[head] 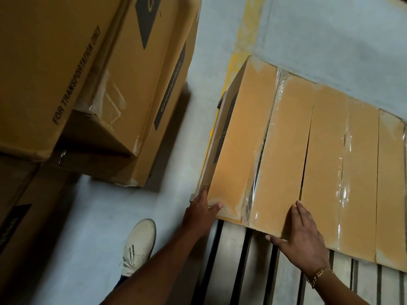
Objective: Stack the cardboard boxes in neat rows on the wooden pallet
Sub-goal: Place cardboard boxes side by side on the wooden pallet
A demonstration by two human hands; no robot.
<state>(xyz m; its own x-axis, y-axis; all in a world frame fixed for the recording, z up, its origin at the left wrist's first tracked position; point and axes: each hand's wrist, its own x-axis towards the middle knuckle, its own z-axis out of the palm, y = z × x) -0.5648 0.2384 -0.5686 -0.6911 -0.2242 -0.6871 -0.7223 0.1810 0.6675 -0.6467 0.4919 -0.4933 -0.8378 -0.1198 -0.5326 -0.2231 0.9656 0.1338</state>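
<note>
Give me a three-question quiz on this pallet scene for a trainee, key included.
1. True or false: the right hand rests with straight fingers on top of the row of boxes on the wooden pallet.
2. Which corner of the leftmost box does the left hand touch? A) near left B) far left C) far right
3. Fill in: the pile of boxes left of the pallet stands on the ___.
Key: 1 true; 2 A; 3 floor.
</note>
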